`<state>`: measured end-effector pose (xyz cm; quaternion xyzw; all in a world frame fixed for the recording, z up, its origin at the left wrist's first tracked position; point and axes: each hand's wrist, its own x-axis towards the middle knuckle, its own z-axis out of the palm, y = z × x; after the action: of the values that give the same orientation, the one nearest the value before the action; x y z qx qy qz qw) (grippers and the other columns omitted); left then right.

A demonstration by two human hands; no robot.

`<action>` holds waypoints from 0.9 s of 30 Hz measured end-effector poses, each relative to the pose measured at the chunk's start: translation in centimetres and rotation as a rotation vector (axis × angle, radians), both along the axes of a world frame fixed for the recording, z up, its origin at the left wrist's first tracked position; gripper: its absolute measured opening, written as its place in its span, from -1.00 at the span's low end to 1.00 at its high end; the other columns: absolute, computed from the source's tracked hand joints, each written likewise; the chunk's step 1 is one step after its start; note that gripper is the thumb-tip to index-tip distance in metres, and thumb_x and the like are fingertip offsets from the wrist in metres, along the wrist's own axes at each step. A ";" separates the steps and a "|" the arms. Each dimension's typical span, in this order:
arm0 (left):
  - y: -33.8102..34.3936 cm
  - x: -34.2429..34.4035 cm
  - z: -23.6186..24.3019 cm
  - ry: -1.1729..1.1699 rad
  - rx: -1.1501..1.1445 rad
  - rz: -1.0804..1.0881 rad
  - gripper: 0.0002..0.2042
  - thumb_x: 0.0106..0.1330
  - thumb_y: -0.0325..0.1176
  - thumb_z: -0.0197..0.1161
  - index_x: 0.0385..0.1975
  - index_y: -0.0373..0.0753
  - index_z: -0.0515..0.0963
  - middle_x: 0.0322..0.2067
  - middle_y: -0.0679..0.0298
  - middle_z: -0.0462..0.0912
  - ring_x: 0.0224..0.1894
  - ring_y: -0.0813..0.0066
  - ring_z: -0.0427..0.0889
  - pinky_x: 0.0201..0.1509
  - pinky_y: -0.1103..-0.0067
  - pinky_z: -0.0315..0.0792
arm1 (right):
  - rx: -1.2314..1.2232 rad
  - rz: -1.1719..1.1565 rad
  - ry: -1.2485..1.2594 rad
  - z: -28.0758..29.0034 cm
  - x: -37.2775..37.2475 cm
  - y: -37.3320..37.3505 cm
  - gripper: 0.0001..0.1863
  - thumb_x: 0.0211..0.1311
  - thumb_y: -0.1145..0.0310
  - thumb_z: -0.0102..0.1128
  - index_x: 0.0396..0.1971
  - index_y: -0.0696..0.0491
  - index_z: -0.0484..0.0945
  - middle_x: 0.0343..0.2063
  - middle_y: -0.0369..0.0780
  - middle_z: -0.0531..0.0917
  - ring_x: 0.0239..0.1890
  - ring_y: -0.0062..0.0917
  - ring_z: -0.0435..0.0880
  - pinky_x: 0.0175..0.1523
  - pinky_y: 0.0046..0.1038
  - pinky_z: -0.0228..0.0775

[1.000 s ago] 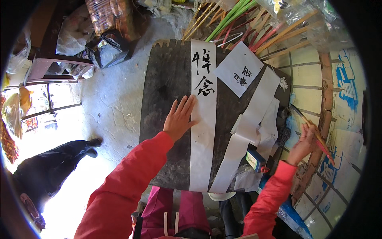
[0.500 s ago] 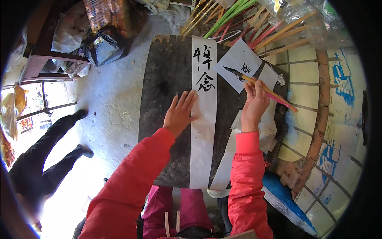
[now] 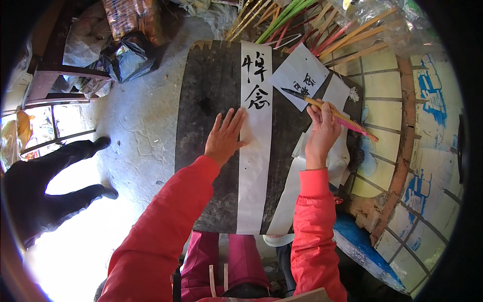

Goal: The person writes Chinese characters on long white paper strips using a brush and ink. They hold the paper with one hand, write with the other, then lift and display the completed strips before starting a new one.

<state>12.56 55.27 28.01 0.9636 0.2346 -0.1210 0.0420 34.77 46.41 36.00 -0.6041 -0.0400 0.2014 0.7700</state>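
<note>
My left hand (image 3: 225, 137) lies flat with its fingers spread, across the left edge of a long white paper strip (image 3: 253, 176) and the dark board under it. Large black brush-written characters stand on the strip's far end, above my fingers. In my closed right hand (image 3: 323, 132) is a writing brush (image 3: 314, 102) with a wooden handle. Its black, inky tip points left, over the near edge of a small white paper square (image 3: 298, 65) that bears smaller black writing. Whether the tip touches paper I cannot tell.
The dark board (image 3: 204, 75) carries more white paper (image 3: 327, 156) on its right. Colored sticks (image 3: 282, 22) bundle beyond it. A black plastic bag (image 3: 132, 55) lies far left. Another person's dark-trousered legs (image 3: 65, 166) stand at left. Stacked pale blocks (image 3: 377, 121) line the right.
The view has shifted slightly. My right hand with the brush sits a little lower, showing more of the square's writing. My left hand stays flat. The other person's legs have shifted.
</note>
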 end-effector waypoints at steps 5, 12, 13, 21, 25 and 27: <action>0.1 0.2 0.3 0.037 0.005 -0.006 -0.08 0.28 0.23 0.08 0.50 -0.19 -0.09 0.50 0.29 -0.07 0.50 0.29 0.01 0.51 0.25 -0.02 | -0.021 -0.022 -0.021 -1.1 -0.1 2.6 -0.77 0.41 0.37 0.14 -0.13 0.25 0.47 -0.19 -0.13 0.62 -0.28 -0.54 0.65 -0.09 -0.45 0.65; 0.5 0.2 0.4 0.023 0.023 -0.019 -0.10 0.30 0.25 0.04 0.50 -0.18 -0.08 0.50 0.29 -0.07 0.49 0.26 0.03 0.50 0.24 -0.01 | -0.147 0.096 -0.159 -1.5 -1.6 2.4 -0.80 0.45 0.39 0.07 -0.12 0.23 0.45 -0.16 -0.12 0.63 -0.27 -0.56 0.66 -0.07 -0.48 0.64; 0.5 0.2 0.4 0.020 0.027 -0.022 -0.10 0.30 0.25 0.04 0.50 -0.17 -0.08 0.50 0.29 -0.07 0.49 0.25 0.03 0.50 0.24 0.00 | -0.165 0.133 -0.197 -1.6 -2.4 1.8 -0.81 0.46 0.39 0.05 -0.12 0.22 0.45 -0.16 -0.13 0.62 -0.28 -0.57 0.66 -0.08 -0.50 0.63; 0.9 0.0 0.6 -0.040 0.031 -0.031 -0.10 0.27 0.26 0.07 0.48 -0.17 -0.01 0.48 0.29 -0.02 0.44 0.22 0.14 0.46 0.24 0.09 | -0.283 0.357 -0.501 -3.7 -8.1 -1.1 -0.86 0.45 0.50 0.02 -0.07 0.19 0.39 -0.11 -0.18 0.58 -0.27 -0.58 0.64 -0.13 -0.54 0.59; 1.4 -0.2 0.6 -0.061 -0.014 -0.037 -0.09 0.24 0.25 0.11 0.48 -0.17 0.01 0.48 0.30 -0.01 0.42 0.21 0.16 0.45 0.24 0.12 | -0.358 0.434 -0.698 -4.8 -8.6 -1.8 -0.84 0.43 0.53 0.04 -0.06 0.19 0.40 -0.11 -0.18 0.57 -0.26 -0.56 0.64 -0.11 -0.53 0.58; 1.6 -0.3 0.6 -0.067 -0.040 -0.035 -0.09 0.23 0.24 0.13 0.47 -0.17 0.02 0.48 0.31 -0.01 0.42 0.21 0.15 0.44 0.24 0.13 | -0.335 0.446 -0.755 -5.0 -8.7 -2.0 -0.83 0.42 0.53 0.04 -0.06 0.19 0.41 -0.10 -0.17 0.56 -0.24 -0.55 0.63 -0.11 -0.52 0.58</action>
<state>12.28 56.83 28.61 0.9700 0.2138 -0.0942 0.0669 26.06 44.46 30.98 -0.7277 -0.4131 0.1317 0.5315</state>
